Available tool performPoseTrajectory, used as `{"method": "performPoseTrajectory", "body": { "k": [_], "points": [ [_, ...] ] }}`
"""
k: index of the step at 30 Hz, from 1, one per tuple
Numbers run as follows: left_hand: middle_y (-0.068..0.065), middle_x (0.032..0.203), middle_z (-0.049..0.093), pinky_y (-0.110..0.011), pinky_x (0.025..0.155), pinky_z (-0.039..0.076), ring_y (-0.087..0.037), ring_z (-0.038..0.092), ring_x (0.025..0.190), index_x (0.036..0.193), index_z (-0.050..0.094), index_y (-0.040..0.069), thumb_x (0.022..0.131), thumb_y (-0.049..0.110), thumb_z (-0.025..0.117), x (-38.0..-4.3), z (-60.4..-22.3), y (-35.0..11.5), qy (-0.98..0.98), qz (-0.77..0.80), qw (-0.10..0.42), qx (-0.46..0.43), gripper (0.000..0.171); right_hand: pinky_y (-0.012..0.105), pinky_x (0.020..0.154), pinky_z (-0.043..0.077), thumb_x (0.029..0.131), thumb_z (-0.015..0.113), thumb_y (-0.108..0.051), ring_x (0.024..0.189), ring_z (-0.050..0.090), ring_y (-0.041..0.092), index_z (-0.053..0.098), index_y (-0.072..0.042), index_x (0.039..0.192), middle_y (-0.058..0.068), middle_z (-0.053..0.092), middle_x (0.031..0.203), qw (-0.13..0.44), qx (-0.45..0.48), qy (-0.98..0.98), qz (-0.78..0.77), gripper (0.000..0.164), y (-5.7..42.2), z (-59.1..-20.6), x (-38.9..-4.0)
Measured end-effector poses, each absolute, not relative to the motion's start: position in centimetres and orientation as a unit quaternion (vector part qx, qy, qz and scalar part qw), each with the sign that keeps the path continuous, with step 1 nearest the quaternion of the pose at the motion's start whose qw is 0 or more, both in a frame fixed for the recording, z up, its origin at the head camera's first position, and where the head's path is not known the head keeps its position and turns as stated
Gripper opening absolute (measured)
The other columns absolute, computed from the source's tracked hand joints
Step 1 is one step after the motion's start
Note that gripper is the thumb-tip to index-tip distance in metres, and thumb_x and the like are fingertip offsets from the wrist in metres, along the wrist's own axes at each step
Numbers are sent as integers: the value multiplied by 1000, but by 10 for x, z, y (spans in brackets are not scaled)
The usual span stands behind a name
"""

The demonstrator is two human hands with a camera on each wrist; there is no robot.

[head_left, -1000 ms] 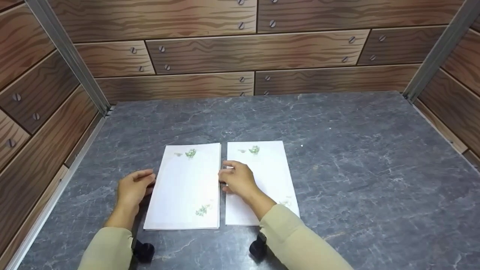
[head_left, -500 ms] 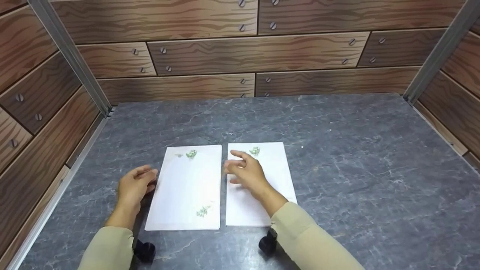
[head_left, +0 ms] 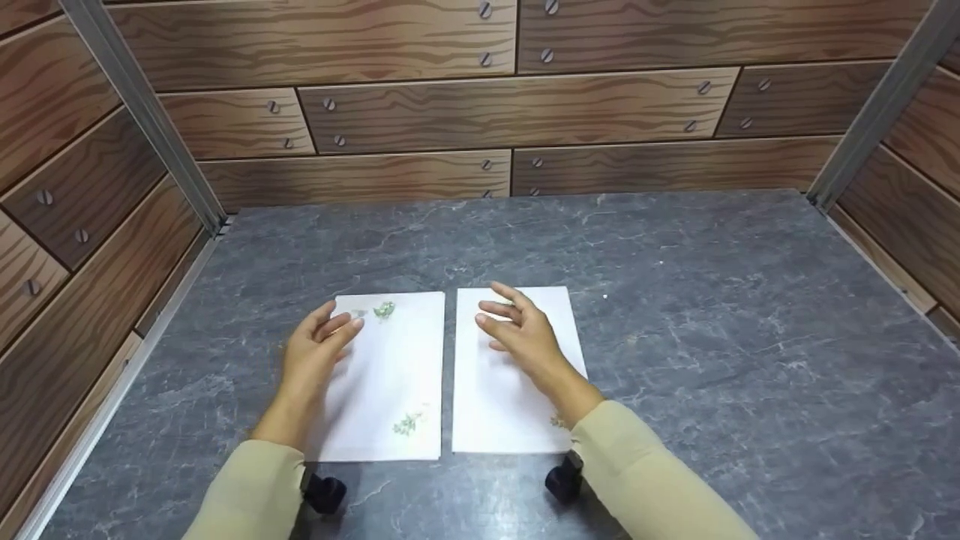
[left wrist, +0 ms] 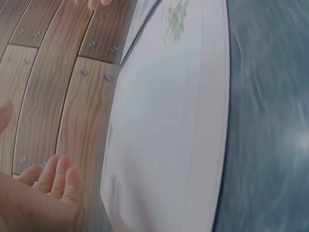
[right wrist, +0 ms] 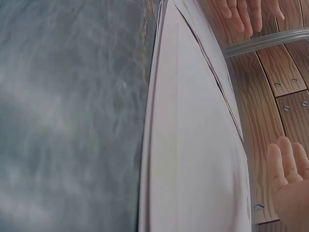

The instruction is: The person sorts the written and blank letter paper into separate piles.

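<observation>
Two white stacks of paper with small green plant prints lie side by side, a narrow gap between them. Over the upper left edge of the left paper stack (head_left: 390, 375) hovers my left hand (head_left: 311, 352), its fingers loosely bent and holding nothing. My right hand (head_left: 529, 337) is above the right paper stack (head_left: 487, 405), fingers spread and nothing in them. In the left wrist view, the left hand (left wrist: 43, 198) appears apart from the paper (left wrist: 159, 121). The right wrist view likewise shows the right hand (right wrist: 292, 179) clear of the paper (right wrist: 203, 145).
The papers lie on a grey marbled table (head_left: 712, 337). Wood-patterned panels (head_left: 420, 112) close off the back and both sides, with metal posts (head_left: 142, 112) at the corners. A black wrist camera (head_left: 326, 493) hangs below the left sleeve, another (head_left: 564, 480) below the right.
My right hand has left the inner edge of the left stack and moved right and up. My left hand has lifted from beside that stack's left edge and moved right, over it.
</observation>
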State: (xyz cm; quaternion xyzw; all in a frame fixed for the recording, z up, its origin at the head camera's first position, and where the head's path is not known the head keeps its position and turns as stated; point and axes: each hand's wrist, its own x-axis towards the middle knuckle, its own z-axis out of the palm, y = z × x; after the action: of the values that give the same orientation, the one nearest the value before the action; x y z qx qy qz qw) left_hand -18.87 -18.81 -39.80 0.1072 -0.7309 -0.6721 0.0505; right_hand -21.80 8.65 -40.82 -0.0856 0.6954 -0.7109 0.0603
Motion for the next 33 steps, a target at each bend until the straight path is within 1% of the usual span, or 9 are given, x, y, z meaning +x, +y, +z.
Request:
{"method": "performPoseTrajectory", "body": {
  "k": [3,5,8,11,13,19,25,29,33],
  "points": [
    [-24,136,48,-41,100,42,-32,50,121,145,32,-2,89,14,68,-192,-400,-175,-723,-684,53,85,68,53,95,45,91,67,-19,114,55,30,34,-8,147,17,51,133,52,-95,695,-711,66,94,-409,-219],
    [-25,135,48,-38,101,41,-32,50,121,144,34,-3,88,13,69,-194,-402,-166,-719,-689,52,75,69,53,96,44,91,67,-18,115,55,30,33,-7,148,18,50,135,46,-98,695,-710,67,99,-410,-219],
    [-24,135,48,-37,103,39,-32,49,123,144,35,-2,87,15,71,-196,-404,-154,-720,-689,39,70,69,47,96,45,90,67,-15,114,55,30,32,-5,147,19,50,134,29,-106,704,-702,68,108,-411,-219],
    [-23,135,48,-39,104,38,-32,47,124,144,37,0,86,18,72,-197,-404,-143,-729,-679,16,78,69,39,95,47,90,68,-12,115,53,31,33,-4,147,20,49,134,15,-110,719,-686,68,116,-411,-220],
    [-22,135,48,-42,103,39,-34,47,124,143,38,2,87,20,72,-198,-404,-136,-735,-673,0,83,69,38,94,47,89,69,-12,116,52,32,33,-4,147,22,48,135,9,-111,730,-675,69,123,-411,-221],
    [-21,134,50,-47,99,42,-34,50,120,144,39,4,87,21,72,-199,-406,-120,-741,-667,-25,80,68,43,96,45,89,70,-19,122,46,32,29,-9,149,21,42,140,20,-92,755,-648,73,145,-413,-220],
    [-20,133,51,-47,97,44,-33,52,118,143,40,5,87,22,71,-200,-408,-108,-745,-662,-41,69,67,46,100,41,90,68,-24,126,42,35,26,-7,150,21,38,142,29,-91,775,-625,75,164,-417,-220],
    [-19,133,52,-45,97,45,-33,53,118,143,40,4,88,21,70,-200,-409,-101,-748,-658,-52,66,65,46,101,40,90,68,-24,126,43,36,26,-5,149,23,39,141,23,-88,787,-610,75,171,-416,-221],
    [-21,131,52,-45,96,46,-33,54,117,143,39,2,88,20,69,-201,-411,-95,-748,-658,-64,58,65,45,100,42,89,69,-25,124,45,37,28,-4,149,24,42,140,18,-72,805,-588,75,176,-416,-221]
  ]
}}
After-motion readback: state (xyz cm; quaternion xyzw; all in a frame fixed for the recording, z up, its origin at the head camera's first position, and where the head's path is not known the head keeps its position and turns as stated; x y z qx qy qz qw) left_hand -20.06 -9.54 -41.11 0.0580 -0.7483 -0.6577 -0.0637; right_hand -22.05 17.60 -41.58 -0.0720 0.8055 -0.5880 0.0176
